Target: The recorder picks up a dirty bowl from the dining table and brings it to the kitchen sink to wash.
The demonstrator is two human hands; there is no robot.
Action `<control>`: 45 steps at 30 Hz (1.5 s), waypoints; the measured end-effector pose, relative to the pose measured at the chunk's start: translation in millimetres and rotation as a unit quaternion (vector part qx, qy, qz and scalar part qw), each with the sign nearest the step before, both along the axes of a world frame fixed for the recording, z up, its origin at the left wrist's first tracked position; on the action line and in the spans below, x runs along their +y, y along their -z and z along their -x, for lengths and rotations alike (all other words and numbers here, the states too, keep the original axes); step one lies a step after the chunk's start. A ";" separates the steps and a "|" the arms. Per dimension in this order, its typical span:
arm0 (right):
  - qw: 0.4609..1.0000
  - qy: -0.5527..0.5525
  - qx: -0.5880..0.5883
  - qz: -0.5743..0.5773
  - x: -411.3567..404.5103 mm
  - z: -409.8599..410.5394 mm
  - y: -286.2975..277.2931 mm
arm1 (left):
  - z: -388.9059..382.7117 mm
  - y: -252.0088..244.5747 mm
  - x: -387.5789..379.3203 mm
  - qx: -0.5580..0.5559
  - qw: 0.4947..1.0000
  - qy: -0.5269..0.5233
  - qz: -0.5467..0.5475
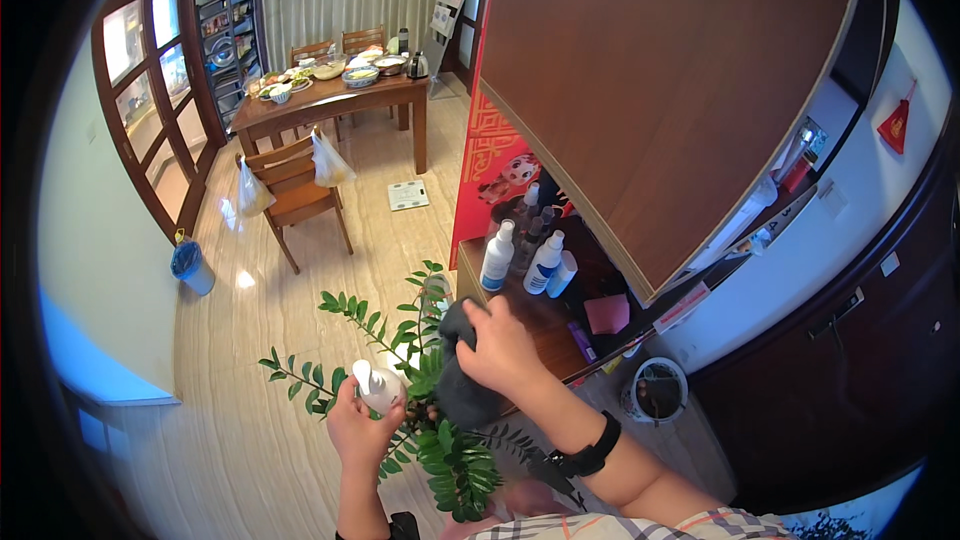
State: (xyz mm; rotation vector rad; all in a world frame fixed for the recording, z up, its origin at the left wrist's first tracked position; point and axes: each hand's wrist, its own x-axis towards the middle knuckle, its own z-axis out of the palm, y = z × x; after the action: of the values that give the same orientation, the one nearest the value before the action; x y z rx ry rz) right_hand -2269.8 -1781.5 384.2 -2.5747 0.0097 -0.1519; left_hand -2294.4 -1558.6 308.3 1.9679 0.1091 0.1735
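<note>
My left hand (361, 424) grips a white pump bottle (384, 391) with its nozzle up, above the leaves of a potted plant (450, 457). A dark grey cloth (466, 390) hangs from my right hand (501, 345), bunched between thumb and fingers beside the cabinet's corner. On the wooden cabinet shelf (517, 319), just beyond that hand, stand a white spray bottle (496, 259), a second white spray bottle (544, 264) and a blue-and-white bottle (562, 274). The plant's pot is hidden below the foliage and my hands.
A large wooden cabinet panel (660, 90) overhangs the shelf on the right. A pink pad (607, 314) and a purple box (581, 343) lie at the shelf's edge. Beyond are a dining table (330, 101) with dishes, a chair (300, 184) with bags, a scale (408, 196) and a bin (193, 270).
</note>
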 end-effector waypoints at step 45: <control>0.940 -0.005 0.319 0.116 -162.2 150.5 2.3 | -83.1 -63.8 -191.0 -0.047 0.990 0.081 -0.101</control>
State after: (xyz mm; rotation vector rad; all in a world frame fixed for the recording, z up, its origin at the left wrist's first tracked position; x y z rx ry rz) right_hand -2420.4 -1943.7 381.9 -2.7376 0.2316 0.7306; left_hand -2211.2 -1749.6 372.1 2.1563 -0.1351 0.1750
